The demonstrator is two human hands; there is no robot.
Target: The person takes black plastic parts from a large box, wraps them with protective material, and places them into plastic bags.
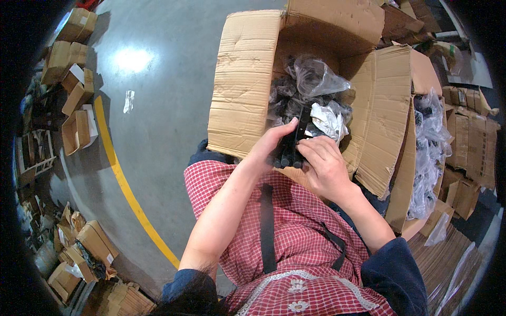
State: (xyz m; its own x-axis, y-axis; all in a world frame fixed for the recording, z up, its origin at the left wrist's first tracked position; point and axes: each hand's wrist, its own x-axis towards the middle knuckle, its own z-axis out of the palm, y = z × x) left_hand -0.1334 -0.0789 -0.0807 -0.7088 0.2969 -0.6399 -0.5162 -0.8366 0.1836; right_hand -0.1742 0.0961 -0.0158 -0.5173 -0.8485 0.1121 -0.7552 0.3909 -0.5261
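Both my hands are at the near edge of an open cardboard box (245, 79). Between them are several long black bars (303, 124), side by side, their rounded ends toward me. My left hand (271, 142) wraps the bars from the left, thumb stretched along the top. From the right, my right hand (324, 160) bends its fingers against the same bars. Beyond them in the box lie clear plastic bags (316, 76) with dark contents and a crumpled white wrapping (329, 121). The fingers of my left hand are mostly hidden under the bars.
Close on the right stands another open carton (398, 174) filled with plastic-bagged dark pieces (427, 158). Flattened cardboard and boxes (472, 142) are stacked farther right. Across the grey floor (142, 105), a yellow line (124, 181) runs past cartons (79, 129) along the left side.
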